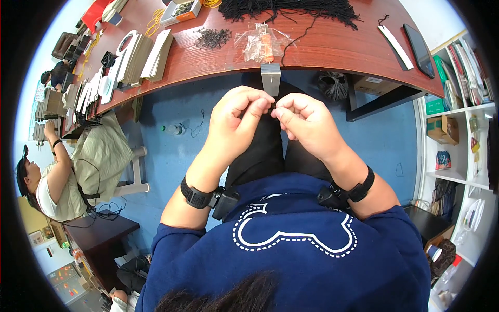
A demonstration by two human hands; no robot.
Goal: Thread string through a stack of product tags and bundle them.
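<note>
My left hand [240, 115] and my right hand [306, 120] meet fingertip to fingertip above my lap, just off the table's edge. Thumb and forefinger are pinched together on each. A tiny dark bit shows between the fingertips, too small to name. Right beyond them a grey metal block [271, 78] juts from the edge of the table. Behind it lies clear crinkled plastic [252, 46] around an orange piece [267, 44]. A heap of small black pieces [213, 38] sits to its left, and a thick bundle of black cords [291, 9] is spread farther back.
The reddish-brown table [332, 47] bears stacks of pale card strips [157, 54] at left, and a phone [418, 50] beside a white strip [395, 48] at right. A black bag [332, 85] hangs or stands below. At left another person [54, 182] works; shelves [462, 151] stand at right.
</note>
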